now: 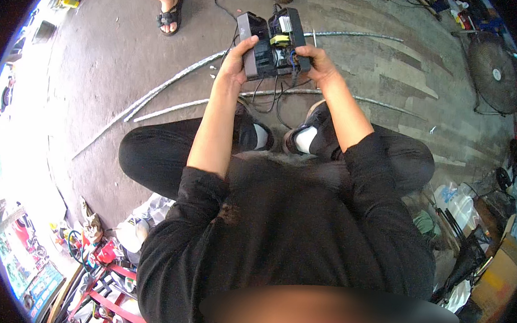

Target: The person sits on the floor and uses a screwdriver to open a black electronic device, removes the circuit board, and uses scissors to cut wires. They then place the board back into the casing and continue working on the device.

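Out in front of me, over the floor, is a black power-supply-like box opened into two halves. My left hand (235,64) is closed on the left edge of the black cover half (255,49), thumb on top. My right hand (320,64) grips the other half (302,29), thumb at its inner edge. Electronic parts show in that half: a yellow-wrapped transformer (280,41), a pale finned piece (286,24) and thin wires. The two halves are side by side, close together. Black cables (266,100) hang beneath them; my fingers underneath are hidden.
Long silvery braided strips (184,71) lie across the concrete floor (99,63) under the box. Another person's sandalled foot (169,20) stands ahead to the left. A fan (495,72) is at the right. Clutter and cardboard (503,271) crowd both rear sides.
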`<state>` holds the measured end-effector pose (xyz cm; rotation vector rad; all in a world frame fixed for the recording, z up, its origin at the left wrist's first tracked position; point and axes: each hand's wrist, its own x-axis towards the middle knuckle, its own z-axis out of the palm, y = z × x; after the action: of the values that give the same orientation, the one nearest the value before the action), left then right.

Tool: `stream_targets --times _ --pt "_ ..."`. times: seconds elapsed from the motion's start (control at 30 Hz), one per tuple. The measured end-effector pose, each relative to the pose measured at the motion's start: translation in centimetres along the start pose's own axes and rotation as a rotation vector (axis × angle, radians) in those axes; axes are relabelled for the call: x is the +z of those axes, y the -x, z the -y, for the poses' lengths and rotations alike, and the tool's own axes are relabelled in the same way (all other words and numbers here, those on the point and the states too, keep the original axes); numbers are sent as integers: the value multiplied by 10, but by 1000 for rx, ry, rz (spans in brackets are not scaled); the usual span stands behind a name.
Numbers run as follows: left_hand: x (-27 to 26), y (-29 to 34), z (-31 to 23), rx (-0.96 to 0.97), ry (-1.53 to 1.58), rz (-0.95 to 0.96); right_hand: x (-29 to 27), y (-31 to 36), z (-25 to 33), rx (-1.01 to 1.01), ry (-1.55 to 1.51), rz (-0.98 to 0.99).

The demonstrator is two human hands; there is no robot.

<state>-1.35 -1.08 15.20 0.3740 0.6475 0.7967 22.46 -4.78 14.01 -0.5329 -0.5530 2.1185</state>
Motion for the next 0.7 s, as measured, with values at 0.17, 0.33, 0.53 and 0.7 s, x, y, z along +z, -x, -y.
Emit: stream_targets --times 0.17,0.33,0.53,0.7 --pt "-21 -3 10 39 204 36 -18 -1 -16 -189 -205 -91" --pt "-67 -23 20 67 180 -135 -40 -2 -32 -192 -237 -208" --pt "-103 -36 20 89 119 -337 -55 -2 -41 -130 -326 -108" --pt "-107 -48 34 71 41 -482 -53 -5 -34 -127 -272 -95"
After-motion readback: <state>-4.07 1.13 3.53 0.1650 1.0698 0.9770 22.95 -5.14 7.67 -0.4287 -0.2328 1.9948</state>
